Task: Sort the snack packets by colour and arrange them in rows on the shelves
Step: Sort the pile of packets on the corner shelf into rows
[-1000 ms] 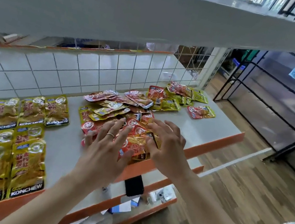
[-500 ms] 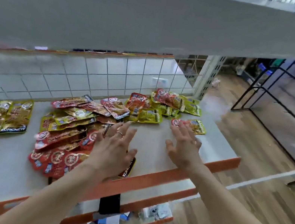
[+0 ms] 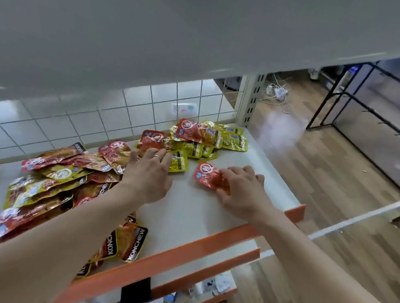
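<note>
Head view: right hand [image 3: 242, 194] grips a red packet [image 3: 206, 174]; left hand [image 3: 148, 173], fingers [image 3: 158, 156] straight, touches a yellow packet [image 3: 178, 163].

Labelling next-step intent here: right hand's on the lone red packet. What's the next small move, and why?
Likely: right hand lifts the lone red packet and carries it left to the mostly red pile. Its fingers curl on that packet, which lies apart on the shelf; left hand rests on the mixed heap.

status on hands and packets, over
Left hand open, fingertips at yellow packet. Right hand grips lone red packet. Mixed heap unsorted at left.
</note>
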